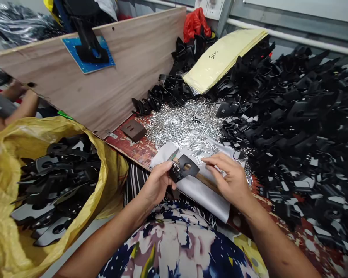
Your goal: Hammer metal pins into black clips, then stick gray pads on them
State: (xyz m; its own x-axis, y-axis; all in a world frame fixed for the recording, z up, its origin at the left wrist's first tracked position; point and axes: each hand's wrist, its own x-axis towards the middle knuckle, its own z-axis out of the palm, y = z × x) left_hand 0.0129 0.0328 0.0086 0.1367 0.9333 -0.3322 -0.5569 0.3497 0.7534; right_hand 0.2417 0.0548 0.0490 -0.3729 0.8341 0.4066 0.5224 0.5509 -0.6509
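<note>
My left hand [158,181] is closed round a black plastic part [184,168] with a round hole, held just above a white cloth [197,189]. My right hand [230,175] hovers beside it, fingers pinched together over small silver pins [204,156] on the cloth; what the fingertips hold is too small to make out. A wooden-handled tool [205,180] lies on the cloth under both hands. A big heap of shiny metal pins [185,123] spreads just beyond the cloth.
A large pile of black plastic parts [301,127] covers the table at right. A yellow sack [5,216] with more black parts stands at left. A wooden board [118,73] walls the back left; another person's arm [14,108] shows behind it. A yellow envelope [223,58] lies on the pile.
</note>
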